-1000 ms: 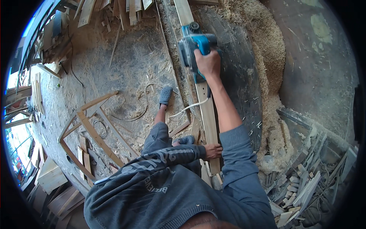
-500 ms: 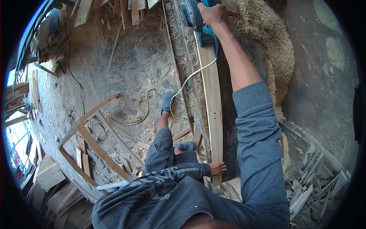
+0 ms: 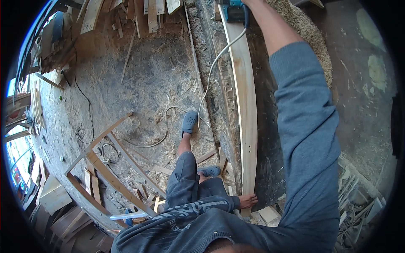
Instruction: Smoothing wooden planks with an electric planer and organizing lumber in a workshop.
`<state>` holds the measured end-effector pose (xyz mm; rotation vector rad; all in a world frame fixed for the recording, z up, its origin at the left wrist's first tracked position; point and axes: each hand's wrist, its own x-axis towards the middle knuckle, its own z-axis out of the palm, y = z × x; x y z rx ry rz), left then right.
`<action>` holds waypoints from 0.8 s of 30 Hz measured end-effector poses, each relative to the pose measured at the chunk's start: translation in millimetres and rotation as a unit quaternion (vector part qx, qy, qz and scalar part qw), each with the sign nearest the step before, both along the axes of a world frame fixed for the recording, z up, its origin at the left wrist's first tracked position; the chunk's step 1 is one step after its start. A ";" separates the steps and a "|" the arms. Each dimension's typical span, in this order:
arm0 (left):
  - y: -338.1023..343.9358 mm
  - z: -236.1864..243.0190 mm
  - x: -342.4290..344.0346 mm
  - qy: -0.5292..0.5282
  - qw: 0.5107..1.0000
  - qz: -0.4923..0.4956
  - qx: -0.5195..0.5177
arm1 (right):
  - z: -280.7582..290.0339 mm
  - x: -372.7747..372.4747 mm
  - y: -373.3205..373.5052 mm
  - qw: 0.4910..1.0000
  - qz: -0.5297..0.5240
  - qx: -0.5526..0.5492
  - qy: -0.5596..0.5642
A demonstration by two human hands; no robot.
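A long pale wooden board (image 3: 246,105) lies lengthwise on a dark, worn bench, its far end reaching the top edge of the view. My left hand (image 3: 248,200) rests across the board's near end, fingers stretched out flat over it. At the far end stands a teal and black electric hand planer (image 3: 235,12), resting on the board. My right hand (image 3: 253,2) is closed on the planer; most of that hand is cut off at the top. A pale power cord (image 3: 216,55) runs back from the planer and down to the floor.
Heaped wood shavings (image 3: 310,38) lie right of the board. A curved wooden frame (image 3: 105,175) stands on the dusty floor at left. Wood offcuts (image 3: 147,14) are stacked at the back left, and scrap strips (image 3: 356,206) fill the lower right. My shod foot (image 3: 190,122) is beside the cord.
The planer and my right hand have moved farther away along the board, partly out of the top of the view. My left hand stays on the board's near end. The view has shifted slightly.
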<state>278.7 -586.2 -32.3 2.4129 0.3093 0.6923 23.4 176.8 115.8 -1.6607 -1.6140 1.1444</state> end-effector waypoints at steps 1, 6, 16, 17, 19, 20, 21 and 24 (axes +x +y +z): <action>0.4 -2.1 0.2 -0.003 1.000 0.009 0.010 | 1.5 -0.5 4.8 0.999 0.014 -0.033 0.030; -2.0 -6.8 6.1 -0.006 0.999 0.011 -0.031 | -32.5 7.7 -36.1 0.992 -0.040 0.105 -0.049; 8.2 -3.5 -1.3 -0.064 0.998 0.020 -0.014 | -38.8 68.5 -166.4 0.990 -0.055 0.107 -0.072; 9.8 -0.2 -3.5 -0.064 0.998 0.020 -0.014 | -38.7 66.5 -153.7 0.986 -0.047 0.125 -0.104; 12.5 4.5 -6.6 -0.021 0.999 -0.020 -0.027 | -38.7 62.6 -128.0 0.979 -0.029 0.143 -0.142; 14.3 5.2 -6.6 -0.021 0.999 -0.022 -0.028 | -38.6 54.8 -113.8 0.979 -0.036 0.145 -0.139; 14.0 4.4 -6.2 -0.013 0.999 -0.025 -0.032 | -39.7 43.7 -100.3 0.979 -0.043 0.145 -0.135; 15.3 3.4 -13.9 0.013 0.998 -0.037 -0.041 | -18.5 1.8 -63.2 0.966 -0.086 0.148 -0.194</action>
